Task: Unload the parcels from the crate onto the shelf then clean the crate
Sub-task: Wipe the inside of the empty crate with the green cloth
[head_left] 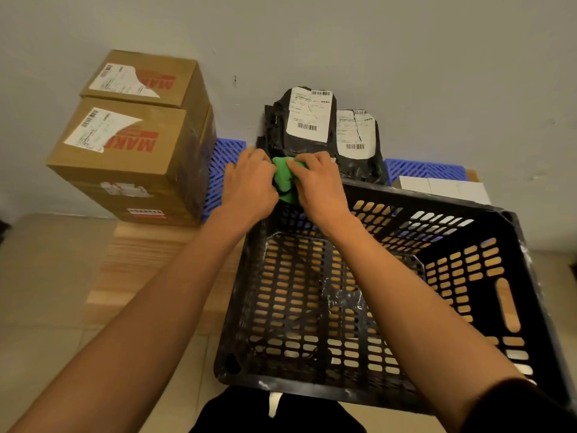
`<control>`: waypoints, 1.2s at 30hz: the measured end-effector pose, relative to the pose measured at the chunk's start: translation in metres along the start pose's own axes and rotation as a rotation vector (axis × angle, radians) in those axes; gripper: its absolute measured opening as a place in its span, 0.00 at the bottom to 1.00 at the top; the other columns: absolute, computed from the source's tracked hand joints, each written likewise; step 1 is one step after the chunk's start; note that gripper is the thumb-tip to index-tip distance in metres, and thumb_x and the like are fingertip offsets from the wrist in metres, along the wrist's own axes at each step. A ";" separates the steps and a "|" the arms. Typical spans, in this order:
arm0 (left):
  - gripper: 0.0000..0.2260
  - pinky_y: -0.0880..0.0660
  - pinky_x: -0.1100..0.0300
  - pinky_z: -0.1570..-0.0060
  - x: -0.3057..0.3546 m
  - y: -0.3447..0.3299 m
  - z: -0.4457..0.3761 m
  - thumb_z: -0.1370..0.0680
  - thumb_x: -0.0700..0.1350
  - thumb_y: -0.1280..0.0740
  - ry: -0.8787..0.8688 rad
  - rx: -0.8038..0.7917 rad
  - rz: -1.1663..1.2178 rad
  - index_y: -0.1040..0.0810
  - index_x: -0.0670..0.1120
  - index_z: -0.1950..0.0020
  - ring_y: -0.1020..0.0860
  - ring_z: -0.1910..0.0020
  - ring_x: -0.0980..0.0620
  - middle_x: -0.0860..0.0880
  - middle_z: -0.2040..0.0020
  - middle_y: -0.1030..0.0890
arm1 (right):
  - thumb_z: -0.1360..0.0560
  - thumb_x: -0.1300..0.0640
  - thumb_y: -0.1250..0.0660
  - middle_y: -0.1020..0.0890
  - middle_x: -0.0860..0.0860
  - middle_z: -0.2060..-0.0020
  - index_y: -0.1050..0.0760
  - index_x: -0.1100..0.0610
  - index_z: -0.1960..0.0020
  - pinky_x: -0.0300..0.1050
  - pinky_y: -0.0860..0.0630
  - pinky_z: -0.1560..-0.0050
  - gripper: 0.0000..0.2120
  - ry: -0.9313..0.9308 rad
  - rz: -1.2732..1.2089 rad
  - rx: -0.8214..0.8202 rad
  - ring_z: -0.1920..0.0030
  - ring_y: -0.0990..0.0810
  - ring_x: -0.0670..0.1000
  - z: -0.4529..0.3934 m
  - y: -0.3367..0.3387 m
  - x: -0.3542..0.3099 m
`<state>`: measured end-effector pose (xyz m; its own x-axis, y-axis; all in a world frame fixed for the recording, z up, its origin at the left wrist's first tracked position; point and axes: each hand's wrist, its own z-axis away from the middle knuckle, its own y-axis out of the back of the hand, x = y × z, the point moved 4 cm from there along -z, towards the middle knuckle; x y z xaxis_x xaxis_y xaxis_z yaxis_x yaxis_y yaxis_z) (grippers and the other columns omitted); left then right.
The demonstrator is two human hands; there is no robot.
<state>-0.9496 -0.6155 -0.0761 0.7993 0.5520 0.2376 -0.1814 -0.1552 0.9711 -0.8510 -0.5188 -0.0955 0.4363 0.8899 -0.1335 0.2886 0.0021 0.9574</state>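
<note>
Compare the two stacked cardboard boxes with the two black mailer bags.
The cardboard boxes are brown and rigid, with red print; the black mailer bags are soft and crumpled. The boxes are stacked one on the other; the bags lean side by side against the wall. Both pairs bear white shipping labels.

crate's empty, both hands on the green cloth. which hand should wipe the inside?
Right, probably. The right hand grips the cloth from directly above the crate rim; the left hand sits outside its left wall.

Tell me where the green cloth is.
The green cloth sits mid-frame, held between left hand and right hand, at the black crate's far rim.
</note>
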 end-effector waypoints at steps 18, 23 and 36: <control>0.18 0.30 0.44 0.36 -0.001 -0.004 0.007 0.21 0.39 0.34 -0.013 0.058 0.073 0.22 0.48 0.31 0.31 0.34 0.45 0.50 0.33 0.26 | 0.20 0.64 0.34 0.20 0.55 0.35 0.19 0.57 0.36 0.55 0.35 0.39 0.15 -0.490 -0.213 0.295 0.35 0.29 0.61 0.075 0.014 0.086; 0.17 0.30 0.43 0.37 -0.002 -0.002 0.007 0.20 0.38 0.35 -0.030 0.039 0.068 0.21 0.47 0.32 0.31 0.35 0.45 0.50 0.34 0.27 | 0.21 0.59 0.33 0.23 0.55 0.32 0.22 0.54 0.31 0.59 0.31 0.36 0.18 -0.260 -0.102 0.168 0.32 0.30 0.60 0.039 -0.002 0.013; 0.18 0.29 0.44 0.37 -0.003 -0.007 0.004 0.21 0.38 0.33 -0.038 0.058 0.090 0.21 0.46 0.32 0.31 0.34 0.46 0.50 0.35 0.27 | 0.25 0.66 0.31 0.23 0.54 0.32 0.23 0.54 0.30 0.55 0.30 0.43 0.24 -0.189 -0.062 0.178 0.36 0.28 0.60 0.045 -0.007 0.032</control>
<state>-0.9486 -0.6192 -0.0833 0.8024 0.5027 0.3215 -0.2208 -0.2504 0.9426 -0.8006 -0.5108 -0.1179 0.5595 0.7897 -0.2516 0.4581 -0.0416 0.8879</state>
